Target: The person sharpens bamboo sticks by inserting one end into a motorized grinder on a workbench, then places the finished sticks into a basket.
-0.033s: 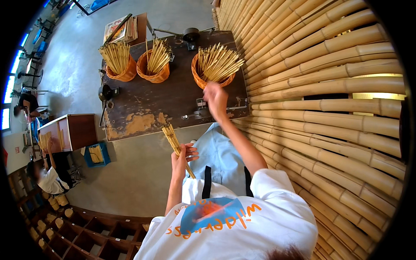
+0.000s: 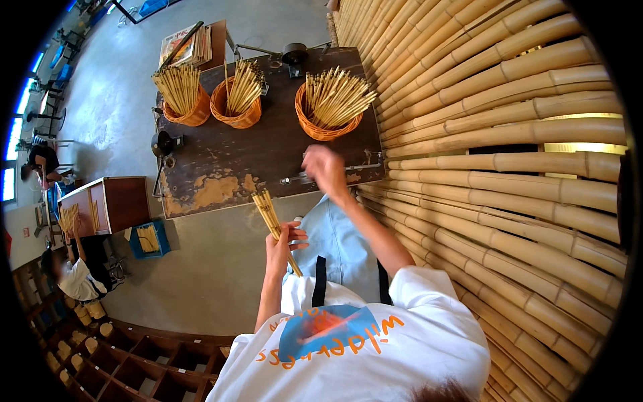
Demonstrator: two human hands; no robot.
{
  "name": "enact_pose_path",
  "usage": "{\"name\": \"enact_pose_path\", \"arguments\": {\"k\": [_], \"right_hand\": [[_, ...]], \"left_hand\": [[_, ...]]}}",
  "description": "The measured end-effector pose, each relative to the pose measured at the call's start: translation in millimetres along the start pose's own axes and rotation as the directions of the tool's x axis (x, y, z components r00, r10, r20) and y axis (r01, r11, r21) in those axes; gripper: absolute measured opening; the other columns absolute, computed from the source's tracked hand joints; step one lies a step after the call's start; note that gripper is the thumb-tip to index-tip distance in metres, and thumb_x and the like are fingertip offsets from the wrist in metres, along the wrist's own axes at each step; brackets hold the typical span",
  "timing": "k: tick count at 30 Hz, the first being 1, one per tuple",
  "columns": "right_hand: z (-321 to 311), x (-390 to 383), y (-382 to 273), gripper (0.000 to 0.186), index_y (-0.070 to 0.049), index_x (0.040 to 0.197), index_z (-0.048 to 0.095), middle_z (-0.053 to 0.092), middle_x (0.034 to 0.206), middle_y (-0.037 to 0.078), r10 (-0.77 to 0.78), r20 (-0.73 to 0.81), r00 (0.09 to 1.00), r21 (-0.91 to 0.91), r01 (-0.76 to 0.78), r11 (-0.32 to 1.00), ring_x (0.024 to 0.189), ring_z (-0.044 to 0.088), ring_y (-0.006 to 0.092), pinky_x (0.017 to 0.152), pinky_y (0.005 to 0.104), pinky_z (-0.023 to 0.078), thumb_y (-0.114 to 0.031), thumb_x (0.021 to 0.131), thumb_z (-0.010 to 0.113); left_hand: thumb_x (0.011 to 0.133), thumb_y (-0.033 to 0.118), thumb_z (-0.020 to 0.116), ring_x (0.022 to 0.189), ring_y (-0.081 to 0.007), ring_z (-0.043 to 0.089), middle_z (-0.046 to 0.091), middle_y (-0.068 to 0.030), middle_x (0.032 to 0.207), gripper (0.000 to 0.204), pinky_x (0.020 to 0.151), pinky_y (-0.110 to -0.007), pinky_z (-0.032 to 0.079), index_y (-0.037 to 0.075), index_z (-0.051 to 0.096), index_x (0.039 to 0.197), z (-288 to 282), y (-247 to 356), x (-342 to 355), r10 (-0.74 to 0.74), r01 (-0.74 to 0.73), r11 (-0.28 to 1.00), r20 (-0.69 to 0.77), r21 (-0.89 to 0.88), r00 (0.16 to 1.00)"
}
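My left hand (image 2: 280, 246) is closed round a small bundle of thin bamboo sticks (image 2: 266, 212), held at a slant in front of my apron. Over the near edge of the dark table hovers my right hand (image 2: 326, 169), blurred, so its fingers do not show clearly. Beyond it stands the right-hand wicker basket (image 2: 320, 132), packed with bamboo sticks (image 2: 338, 97) that fan out to the right. A gap separates my right hand from this basket. Two more wicker baskets, the middle one (image 2: 236, 120) and the left one (image 2: 189, 117), also hold upright sticks.
The worn wooden table (image 2: 254, 154) carries metal clamp fittings (image 2: 295, 179). A bamboo pole wall (image 2: 482, 161) rises close on my right. At left are a wooden cabinet (image 2: 124, 201), a blue crate (image 2: 149, 240) of sticks and a co-worker (image 2: 80, 278). Shelving (image 2: 154, 352) stands lower left.
My right hand has drawn back from the right-hand basket's rim toward me and slightly left. My left hand keeps its grip on the sticks almost unmoved.
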State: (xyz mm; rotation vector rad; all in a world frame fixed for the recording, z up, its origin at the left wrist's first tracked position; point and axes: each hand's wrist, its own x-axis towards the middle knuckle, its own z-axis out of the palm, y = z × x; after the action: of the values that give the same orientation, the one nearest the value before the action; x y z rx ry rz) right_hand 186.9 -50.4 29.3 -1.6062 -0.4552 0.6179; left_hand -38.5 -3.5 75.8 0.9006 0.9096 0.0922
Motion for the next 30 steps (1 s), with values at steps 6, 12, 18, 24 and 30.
{"name": "enact_pose_path", "arguments": {"k": [6,12,18,24,30], "right_hand": [[15,-96,-9,0.023,0.002,0.097,0.069,0.068,0.078,0.003,0.297,0.427,0.854,-0.031,-0.314,0.949,0.068,0.058,0.0064,0.061,0.0255,0.050,-0.020,0.097,0.059],[18,-109,-44,0.024,0.007,0.098,0.066,0.069,0.082,0.006,0.204,0.235,0.951,0.113,-0.235,0.965,0.072,0.063,0.0092,0.064,0.0246,0.051,-0.016,0.098,0.056],[7,-115,-36,0.024,-0.003,0.103,0.050,0.063,0.075,0.008,0.323,-0.271,0.907,0.502,-0.153,0.851,0.064,0.065,0.0155,0.057,0.0258,0.053,-0.026,0.104,0.042],[7,-125,144,0.026,-0.003,0.093,0.066,0.065,0.076,0.012,0.426,-0.253,0.869,-0.142,-0.469,0.872,0.075,0.064,0.0237,0.066,0.0388,0.048,-0.023,0.098,0.050],[15,-96,223,0.024,-0.005,0.095,0.068,0.068,0.084,0.017,0.435,-0.302,0.848,-0.233,-0.508,0.829,0.082,0.064,0.0340,0.071,0.0432,0.048,-0.018,0.096,0.047]], "left_hand": [[0.105,0.030,0.038,0.080,-0.0224,0.067,0.065,-0.0138,0.088,0.041,0.067,-0.035,0.060,-0.007,0.058,0.106,15,6,4,-0.167,0.147,0.984,0.233,0.100,0.958],[0.105,0.028,0.038,0.082,-0.0225,0.068,0.066,-0.0133,0.090,0.040,0.071,-0.036,0.060,-0.007,0.058,0.105,21,13,-5,-0.145,0.123,0.988,0.267,0.096,0.953],[0.104,0.032,0.044,0.069,-0.0173,0.065,0.061,-0.0065,0.078,0.041,0.066,-0.032,0.059,-0.005,0.061,0.104,-5,-8,3,-0.017,0.015,0.998,0.034,0.063,0.999],[0.103,0.037,0.048,0.050,-0.0023,0.028,0.035,0.0057,0.065,0.032,0.043,-0.019,0.024,0.006,0.056,0.100,-26,15,0,-0.023,0.031,0.999,-0.175,0.043,0.984],[0.104,0.030,0.045,0.056,-0.0026,0.033,0.039,0.0047,0.072,0.023,0.046,-0.019,0.027,0.008,0.053,0.107,-27,22,-2,0.154,-0.163,0.986,-0.167,-0.044,0.974]]}}
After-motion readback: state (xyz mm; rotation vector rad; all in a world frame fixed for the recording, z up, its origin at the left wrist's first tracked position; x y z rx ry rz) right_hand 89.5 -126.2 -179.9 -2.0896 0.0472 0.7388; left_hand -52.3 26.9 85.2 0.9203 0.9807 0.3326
